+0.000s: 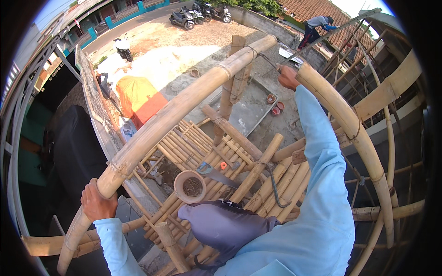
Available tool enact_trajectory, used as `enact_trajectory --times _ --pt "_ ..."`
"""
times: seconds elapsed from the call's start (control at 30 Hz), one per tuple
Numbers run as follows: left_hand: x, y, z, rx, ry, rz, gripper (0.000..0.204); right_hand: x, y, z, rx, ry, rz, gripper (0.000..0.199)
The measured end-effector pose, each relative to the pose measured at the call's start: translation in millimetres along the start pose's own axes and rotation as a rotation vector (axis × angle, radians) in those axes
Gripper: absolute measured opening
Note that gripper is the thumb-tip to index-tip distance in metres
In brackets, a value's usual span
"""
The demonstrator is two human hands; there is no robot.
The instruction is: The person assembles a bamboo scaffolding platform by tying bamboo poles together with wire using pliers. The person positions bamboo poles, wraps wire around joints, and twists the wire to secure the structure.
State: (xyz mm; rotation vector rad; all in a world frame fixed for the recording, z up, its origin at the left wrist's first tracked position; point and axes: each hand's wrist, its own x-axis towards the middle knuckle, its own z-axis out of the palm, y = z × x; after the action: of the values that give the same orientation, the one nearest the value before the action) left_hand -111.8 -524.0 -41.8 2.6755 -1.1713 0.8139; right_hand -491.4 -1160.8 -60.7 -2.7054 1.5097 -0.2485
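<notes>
My left hand (98, 202) is wrapped round the lower left part of a thick bamboo pole (184, 103), which slants up to the right across the scaffold. Beyond it, my right arm reaches far forward. My right hand (287, 77) is closed on a thin dark metal rod (268, 60), whose far end meets wire (252, 49) tied round the pole's upper end. That wire binds the pole to an upright bamboo post (229, 87). Fingers hide the rod's near end, so its exact kind cannot be told. Another curved bamboo pole (354, 124) passes just right of my right forearm.
Below me, a bamboo platform (184, 147) bears a bucket (189, 186) with dark bits inside, a handsaw (216, 175) and a small orange item (223, 165). A bent dark bar (275, 186) hangs over a crosspiece. Another person (315, 30) works at upper right; motorcycles (184, 19) stand beyond.
</notes>
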Motion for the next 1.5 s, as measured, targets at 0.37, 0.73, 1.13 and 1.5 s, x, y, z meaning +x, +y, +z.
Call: enact_trajectory --times 0.37,0.73,1.13,1.5 --pt "-1.2 -3.6 3.2 0.007 0.027 0.013 0.060 -6.1 -16.8 -22.8 -0.021 -0.024 -0.062 0.036" --pt "-0.4 -2.0 2.1 0.017 -0.007 0.005 0.060 -5.9 -16.4 -26.3 -0.084 0.046 -0.143 0.032" --pt "2.0 1.9 3.7 -0.005 0.003 0.010 0.061 -7.6 -2.2 31.5 0.144 0.041 0.098 0.038" --pt "0.2 -0.1 3.3 -0.010 0.014 0.031 0.059 -3.4 -12.9 79.1 0.266 0.301 0.157 0.050"
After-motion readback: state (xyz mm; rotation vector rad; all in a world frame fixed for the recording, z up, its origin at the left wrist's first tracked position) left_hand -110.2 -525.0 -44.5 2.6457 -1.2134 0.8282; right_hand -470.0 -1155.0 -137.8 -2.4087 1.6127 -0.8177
